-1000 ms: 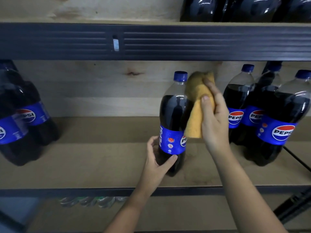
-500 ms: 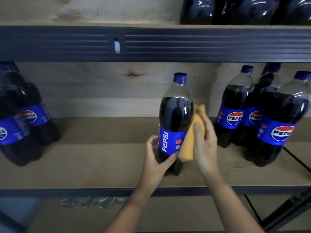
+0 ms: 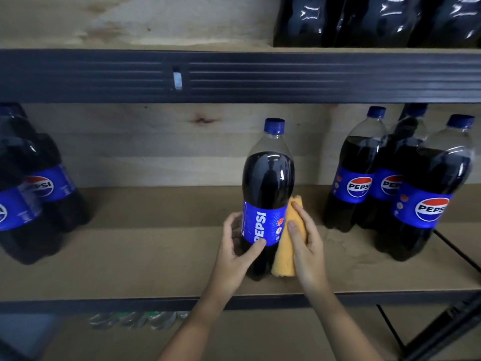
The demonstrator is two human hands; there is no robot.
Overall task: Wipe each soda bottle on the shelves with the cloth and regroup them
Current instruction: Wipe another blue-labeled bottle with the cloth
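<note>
A dark soda bottle [image 3: 268,178] with a blue cap and blue label stands upright in the middle of the wooden shelf [image 3: 156,256]. My left hand [image 3: 235,252] grips its lower part, thumb across the label. My right hand [image 3: 307,246] holds a yellow cloth [image 3: 286,259] pressed against the bottle's lower right side. Three more bottles [image 3: 426,194] stand grouped at the right of the shelf. Another two bottles [image 3: 28,191] stand at the left edge.
A dark metal beam [image 3: 234,76] runs above, with wrapped dark bottles [image 3: 377,19] on the upper shelf. The shelf's front rail [image 3: 104,304] is below my hands. Pale bottle tops [image 3: 138,319] show on a lower level. A dark diagonal brace [image 3: 455,324] crosses the bottom right.
My right hand has slid the cloth down the bottle's right side, from near the cap to the base. The bottle has turned under my left hand, so its label faces differently.
</note>
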